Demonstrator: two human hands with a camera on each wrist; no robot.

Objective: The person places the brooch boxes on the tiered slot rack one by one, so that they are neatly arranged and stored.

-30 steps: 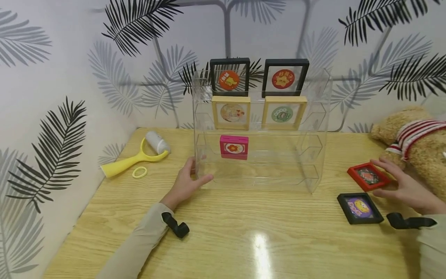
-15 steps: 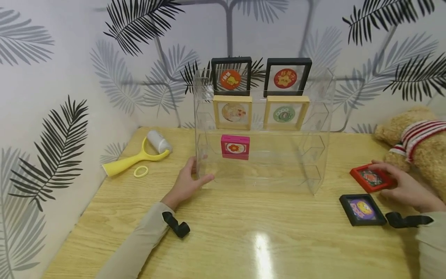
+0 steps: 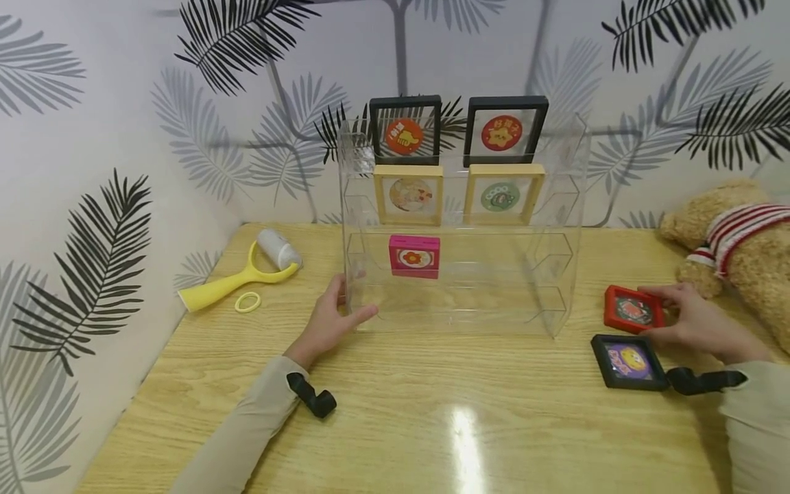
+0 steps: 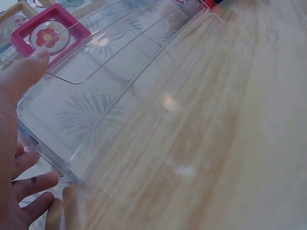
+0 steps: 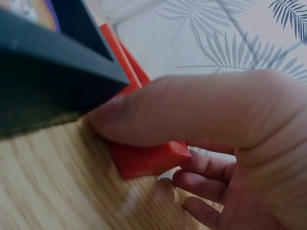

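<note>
A clear acrylic display rack (image 3: 487,278) stands mid-table. My left hand (image 3: 326,322) grips its lower left side, thumb at the front and fingers around the outer edge. A pink frame (image 3: 415,258) with a flower picture sits on a lower tier. To the right, my right hand (image 3: 703,324) pinches a small red frame (image 3: 633,310) by its right side. In the right wrist view the thumb lies across the red frame (image 5: 144,160). A black frame (image 3: 629,363) with a purple and yellow picture lies just in front of it.
Two black frames (image 3: 405,132) stand on the top tier, with two pale yellow frames (image 3: 409,195) below. A yellow slingshot-shaped piece (image 3: 237,276), a grey-white cylinder (image 3: 278,249) and a yellow ring (image 3: 247,302) lie at the left. A teddy bear (image 3: 756,254) lies at the far right.
My right hand has closed on the red frame, turned it straighter and shifted it left, behind the black frame. My left hand has stayed at the rack.
</note>
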